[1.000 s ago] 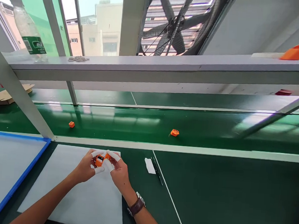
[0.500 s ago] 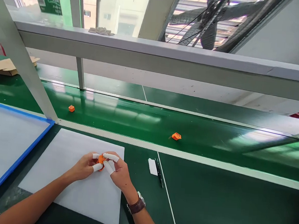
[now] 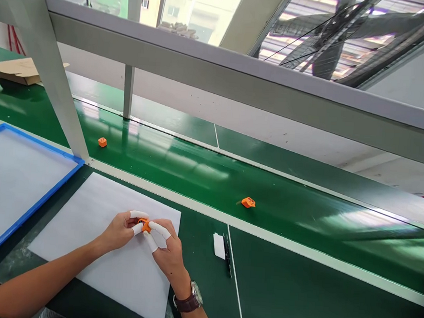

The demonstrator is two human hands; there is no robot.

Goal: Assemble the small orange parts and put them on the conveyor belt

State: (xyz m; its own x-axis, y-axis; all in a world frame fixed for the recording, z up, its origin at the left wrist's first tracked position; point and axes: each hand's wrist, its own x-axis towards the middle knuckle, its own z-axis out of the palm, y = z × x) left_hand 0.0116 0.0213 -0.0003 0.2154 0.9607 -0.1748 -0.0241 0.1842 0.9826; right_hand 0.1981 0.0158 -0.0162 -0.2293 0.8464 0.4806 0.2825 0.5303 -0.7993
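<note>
Between both hands is a small orange plastic part [image 3: 145, 226] with a dark spot on its left side; its exact kind is too small to make out. My left hand [image 3: 119, 230] pinches it from the left with thumb and forefinger. From the right, my right hand [image 3: 169, 247] grips it between thumb and fingertips. White finger covers sit on the thumbs and forefingers. Beneath the hands lies a large white sheet [image 3: 116, 288] on the dark green table. A watch [image 3: 189, 298] is on my right wrist.
Two similar orange parts, one at the left [image 3: 102, 142] and one at the right [image 3: 248, 202], rest on the green belt [image 3: 181, 176] beyond the pale rail. A blue-framed white panel [image 3: 30, 204] is at left. Right of the sheet lie a white card [image 3: 219, 246] and a black pen-like item [image 3: 227, 257].
The orange part has been turned between my fingers, now showing a dark spot on its left side. The camera view has tilted and shifted; both hands stay over the sheet.
</note>
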